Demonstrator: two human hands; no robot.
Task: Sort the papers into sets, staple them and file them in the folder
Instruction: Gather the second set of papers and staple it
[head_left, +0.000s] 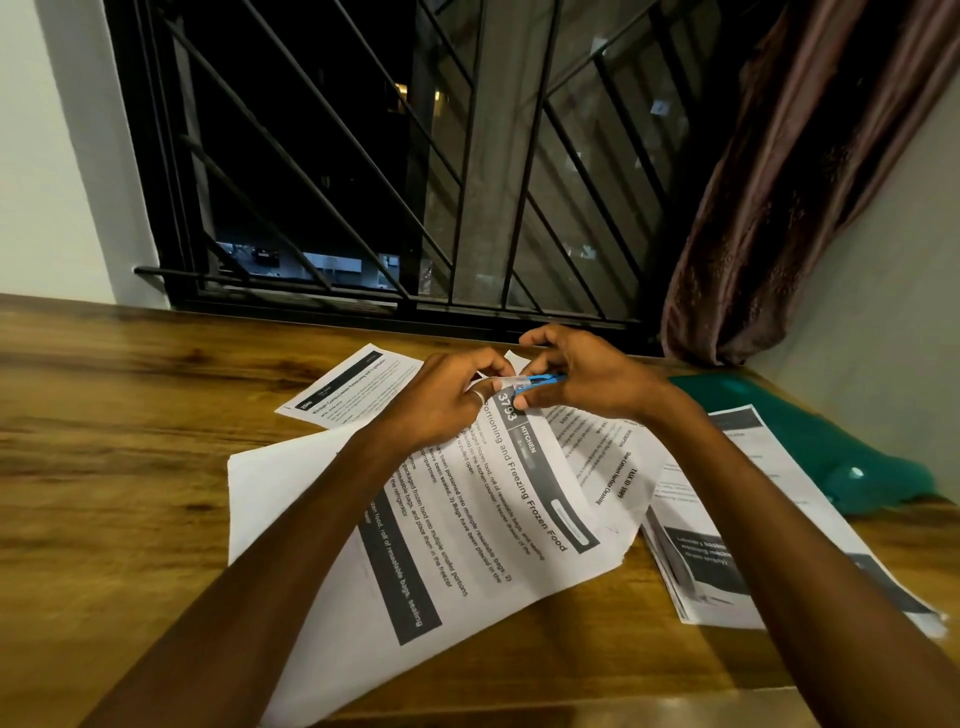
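NIGHT SHIFT, PAPERWORK: At a wooden table (104, 415) by a barred window (363, 156), we catch the stapling step mid-squeeze. The L hand (447, 400) pinches the far corner of the kitchen sheet (467, 519), headed "Portioning and Freezing Frozen Food", no. 3793. Thumb & forefinger are closed on the paper edge, apparently to keep the pages squared so the staple bites through all of them.

The R hand (587, 379) is curled round a small blue stapler (540, 381), thumb below, fingers over the top. Its mouth sits on that same corner, right between the two sets of fingertips. How many pages are in the pinch we cannot tell.

Just under the R wrist a second sheet (613, 462), marked "Task ID: 1089", pokes out from beneath; whether it belongs to the set is unclear. Beyond the L knuckles lies one loose sheet (353, 387), apart from the rest. Outboard of the R forearm sits another stack of printouts (727, 561), which seems to overlap the green folder (831, 441). The folder lies flat, well apart from the fingers, prob. parked until sets are ready.

We judge: sorting partly done, this set at the stapler, filing not yet begun. Risk: w/ the corner lifted off the table, pages slip and the staple misses the bottom one.
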